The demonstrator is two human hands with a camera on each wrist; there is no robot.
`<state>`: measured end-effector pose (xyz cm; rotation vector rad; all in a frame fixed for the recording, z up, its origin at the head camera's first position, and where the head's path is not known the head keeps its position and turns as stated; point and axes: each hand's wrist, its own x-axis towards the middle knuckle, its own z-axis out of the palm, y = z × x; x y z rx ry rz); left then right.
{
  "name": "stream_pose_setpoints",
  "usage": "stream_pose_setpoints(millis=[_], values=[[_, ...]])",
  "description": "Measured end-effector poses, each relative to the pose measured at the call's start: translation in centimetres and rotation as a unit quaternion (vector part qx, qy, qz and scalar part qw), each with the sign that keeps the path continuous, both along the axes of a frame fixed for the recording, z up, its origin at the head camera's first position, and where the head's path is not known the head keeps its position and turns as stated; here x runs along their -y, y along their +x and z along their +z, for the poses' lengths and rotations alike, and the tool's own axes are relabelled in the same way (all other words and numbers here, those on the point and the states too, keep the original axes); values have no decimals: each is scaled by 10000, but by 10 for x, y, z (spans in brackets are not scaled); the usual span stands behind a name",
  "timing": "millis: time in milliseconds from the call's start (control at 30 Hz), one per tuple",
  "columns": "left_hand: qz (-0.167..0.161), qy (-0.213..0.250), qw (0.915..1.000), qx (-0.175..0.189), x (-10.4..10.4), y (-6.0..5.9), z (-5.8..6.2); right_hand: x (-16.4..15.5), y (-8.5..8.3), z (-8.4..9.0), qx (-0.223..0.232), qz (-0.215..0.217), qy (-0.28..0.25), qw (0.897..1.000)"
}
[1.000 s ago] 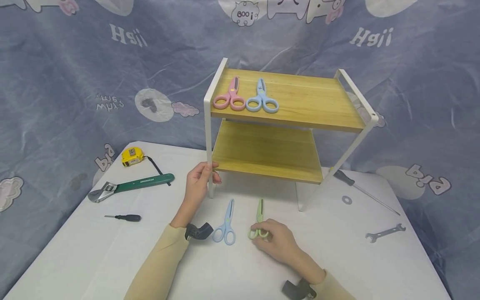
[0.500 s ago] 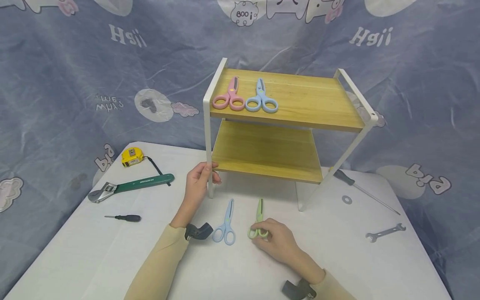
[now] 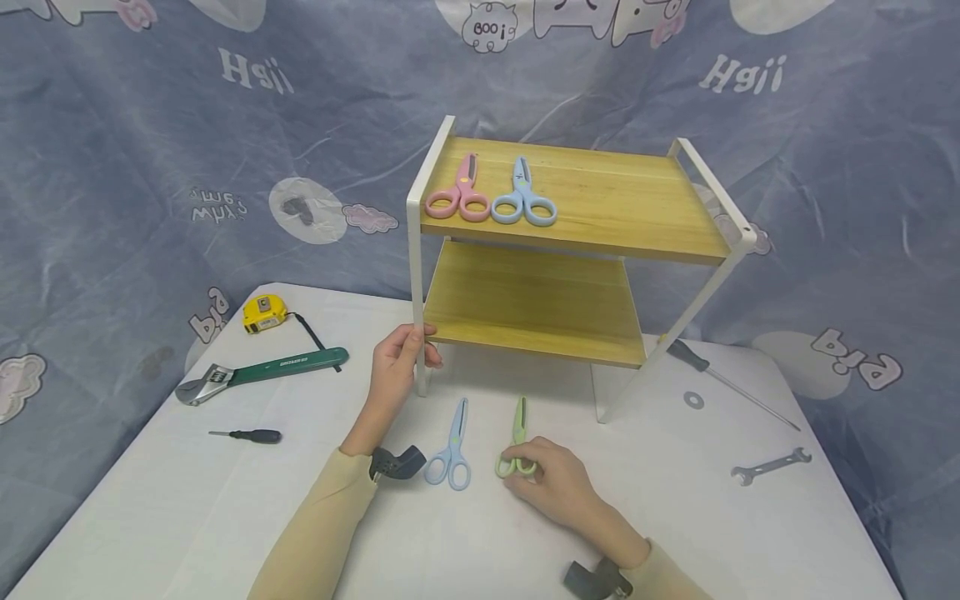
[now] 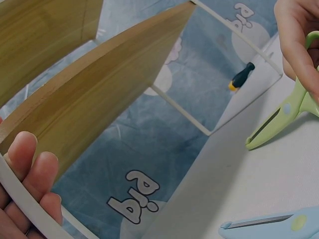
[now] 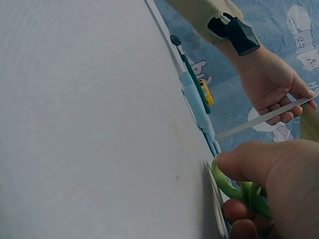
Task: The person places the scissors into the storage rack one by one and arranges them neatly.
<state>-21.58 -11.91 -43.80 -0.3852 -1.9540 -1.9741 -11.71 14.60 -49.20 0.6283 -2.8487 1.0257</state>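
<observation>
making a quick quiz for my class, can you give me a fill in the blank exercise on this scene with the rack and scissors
1. The right hand pinches the handles of the ____ scissors on the table.
2. The left hand grips the white front ____ of the rack.
3. On the rack's top shelf, beside the pink scissors, lie ____ scissors.
4. The lower shelf holds ____ scissors.

Missing words: green; leg; blue; no
</observation>
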Motion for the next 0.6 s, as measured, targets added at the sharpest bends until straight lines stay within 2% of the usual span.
stream_pose_setpoints(millis=[600], values=[[-46,26,10000,-70,1,-1,-2,-1,-1,-2,-108,60,24,9999]])
